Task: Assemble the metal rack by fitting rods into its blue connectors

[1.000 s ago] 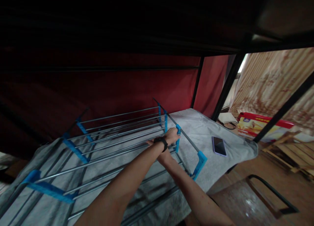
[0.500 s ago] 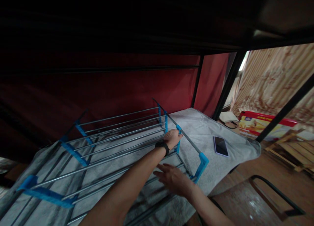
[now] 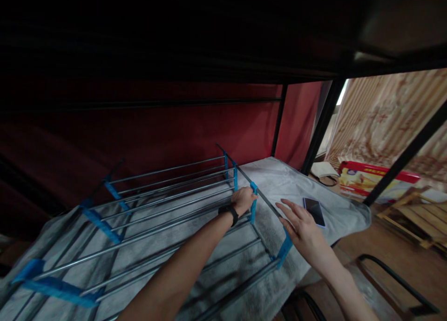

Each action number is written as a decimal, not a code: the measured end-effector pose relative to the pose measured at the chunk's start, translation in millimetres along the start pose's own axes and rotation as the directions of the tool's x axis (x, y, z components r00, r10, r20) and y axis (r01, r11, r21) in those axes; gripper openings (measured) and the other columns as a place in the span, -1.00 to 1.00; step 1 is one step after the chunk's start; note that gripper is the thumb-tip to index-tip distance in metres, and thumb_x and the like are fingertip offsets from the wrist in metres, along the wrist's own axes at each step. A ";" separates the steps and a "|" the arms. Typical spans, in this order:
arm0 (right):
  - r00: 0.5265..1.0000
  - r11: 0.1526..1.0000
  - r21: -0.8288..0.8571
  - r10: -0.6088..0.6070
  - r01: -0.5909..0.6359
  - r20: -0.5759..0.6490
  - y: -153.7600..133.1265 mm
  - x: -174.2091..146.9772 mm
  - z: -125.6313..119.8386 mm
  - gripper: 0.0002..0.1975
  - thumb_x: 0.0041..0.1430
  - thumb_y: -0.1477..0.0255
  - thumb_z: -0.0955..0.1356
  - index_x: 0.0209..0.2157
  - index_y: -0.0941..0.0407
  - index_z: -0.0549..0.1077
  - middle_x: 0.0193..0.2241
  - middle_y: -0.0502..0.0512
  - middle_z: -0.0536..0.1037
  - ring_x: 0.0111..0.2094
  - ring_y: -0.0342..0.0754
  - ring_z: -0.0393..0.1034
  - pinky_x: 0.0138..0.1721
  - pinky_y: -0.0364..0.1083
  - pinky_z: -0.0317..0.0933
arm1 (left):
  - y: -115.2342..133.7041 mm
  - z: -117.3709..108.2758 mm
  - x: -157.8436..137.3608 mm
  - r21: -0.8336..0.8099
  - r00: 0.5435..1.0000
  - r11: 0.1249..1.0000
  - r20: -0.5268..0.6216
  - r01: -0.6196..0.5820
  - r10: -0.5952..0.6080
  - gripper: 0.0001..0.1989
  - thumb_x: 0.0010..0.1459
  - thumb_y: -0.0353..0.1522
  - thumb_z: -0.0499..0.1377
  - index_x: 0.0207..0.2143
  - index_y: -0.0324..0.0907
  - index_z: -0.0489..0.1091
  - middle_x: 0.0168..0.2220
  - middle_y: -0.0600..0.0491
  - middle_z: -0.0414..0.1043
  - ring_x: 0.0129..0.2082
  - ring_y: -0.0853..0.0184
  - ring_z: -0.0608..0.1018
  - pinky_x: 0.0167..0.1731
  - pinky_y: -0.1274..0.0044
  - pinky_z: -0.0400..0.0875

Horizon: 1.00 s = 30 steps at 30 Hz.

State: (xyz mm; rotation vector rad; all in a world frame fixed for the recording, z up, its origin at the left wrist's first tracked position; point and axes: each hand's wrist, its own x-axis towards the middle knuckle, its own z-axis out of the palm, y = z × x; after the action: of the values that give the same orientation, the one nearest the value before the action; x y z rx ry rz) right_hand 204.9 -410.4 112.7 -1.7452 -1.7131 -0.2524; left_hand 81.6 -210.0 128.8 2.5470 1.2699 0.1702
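A shoe rack (image 3: pixel 167 195) of grey metal tubes and blue plastic connectors lies across the bed. Wearing a black wristband, my left hand (image 3: pixel 242 200) is closed around the rack at a blue connector on its right side frame; its fingers are partly hidden. My right hand (image 3: pixel 302 228) is over the rack's near right corner, fingers stretched out and apart, against the end of the side tube (image 3: pixel 265 201). It partly covers the blue corner connector (image 3: pixel 285 251) beneath it.
Under the rack is a grey blanket (image 3: pixel 279 177), with a phone (image 3: pixel 314 211) lying right of my right hand. Black bed posts (image 3: pixel 323 121) and a low dark frame overhead enclose the space. A red and yellow box (image 3: pixel 377 179), a wooden stand (image 3: pixel 412 214) and a chair (image 3: pixel 394 279) are at right.
My right hand has moved right and up, from above the lower tubes to the rack's near right corner, its fingers spreading. My left hand stays at the same connector.
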 end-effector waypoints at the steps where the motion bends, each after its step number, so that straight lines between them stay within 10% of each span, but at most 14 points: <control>1: 0.999 0.999 0.031 0.037 -0.037 0.018 2.9 -2.6 8.2 -0.55 0.41 0.28 0.21 0.25 0.05 0.36 0.26 0.25 0.36 0.22 0.16 0.34 0.20 0.21 0.31 | -1.5 1.1 1.2 -0.015 1.000 1.000 -0.007 -0.010 0.010 -0.71 0.26 -0.16 0.11 -0.17 -0.12 0.52 -0.07 -0.04 0.59 -0.02 0.22 0.58 -0.18 0.52 0.37; 8: 0.937 0.858 0.389 0.259 -0.335 0.236 7.4 -15.1 40.8 -0.38 0.42 0.15 0.14 0.36 0.19 0.17 0.01 0.27 0.58 -0.04 0.09 0.55 0.00 0.13 0.48 | -12.4 9.3 13.1 -0.211 0.998 0.976 -0.041 -0.050 0.043 -0.79 0.15 -0.22 0.19 -0.33 -0.18 0.50 -0.25 -0.03 0.58 -0.18 0.20 0.59 -0.33 0.50 0.31; 30: 0.942 0.847 0.416 0.276 -0.331 0.190 9.4 -16.2 44.8 -0.36 0.38 0.10 0.16 0.30 0.23 0.27 -0.08 0.32 0.62 -0.16 0.10 0.59 -0.11 0.13 0.52 | -30.8 18.9 35.5 -0.710 0.997 0.702 0.003 -0.052 0.077 -0.75 -0.19 -0.34 0.36 -0.59 -0.18 0.30 -0.61 0.22 0.21 -0.55 0.43 0.34 -0.51 0.58 0.18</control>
State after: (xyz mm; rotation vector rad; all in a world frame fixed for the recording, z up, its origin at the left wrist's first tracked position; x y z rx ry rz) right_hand 197.9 -397.1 66.6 -1.6714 -1.4016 0.3718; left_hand 83.9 -168.1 100.4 1.8944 0.8559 0.5248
